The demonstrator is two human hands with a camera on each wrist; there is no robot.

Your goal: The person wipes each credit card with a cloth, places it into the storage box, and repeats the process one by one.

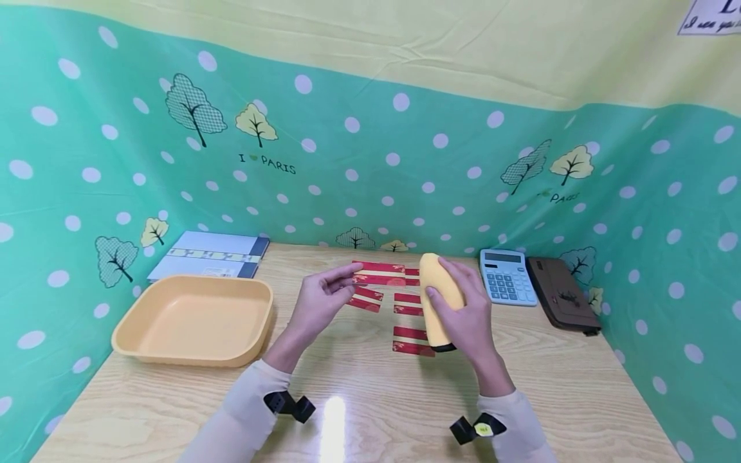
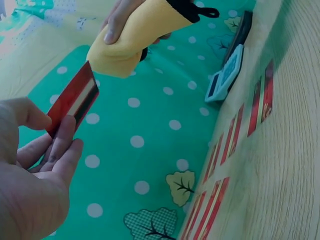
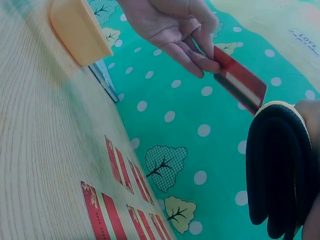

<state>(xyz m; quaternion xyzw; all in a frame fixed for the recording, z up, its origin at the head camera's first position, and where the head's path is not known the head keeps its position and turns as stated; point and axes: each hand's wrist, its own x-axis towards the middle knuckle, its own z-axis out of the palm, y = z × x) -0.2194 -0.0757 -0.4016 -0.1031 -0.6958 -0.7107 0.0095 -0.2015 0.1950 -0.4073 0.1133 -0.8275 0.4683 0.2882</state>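
Observation:
In the head view my left hand (image 1: 317, 297) pinches a red card (image 1: 379, 273) with a cream stripe between thumb and fingers, above the table. The left wrist view shows a dark strip along the card (image 2: 75, 102). My right hand (image 1: 467, 315) grips a folded yellow cloth (image 1: 435, 299) with black trim and a small black loop. The cloth's folded end (image 2: 112, 60) is right at the card's corner in the left wrist view. Several matching red cards (image 1: 413, 333) lie flat on the table below both hands.
A peach plastic tray (image 1: 263, 321) stands on the left of the wooden table (image 1: 359, 399). Behind it lies a blue-grey folder (image 1: 202, 247). At the back right are a light blue calculator (image 1: 508, 278) and a brown zipped wallet (image 1: 561, 296). A green dotted curtain (image 1: 370, 212) encloses the table.

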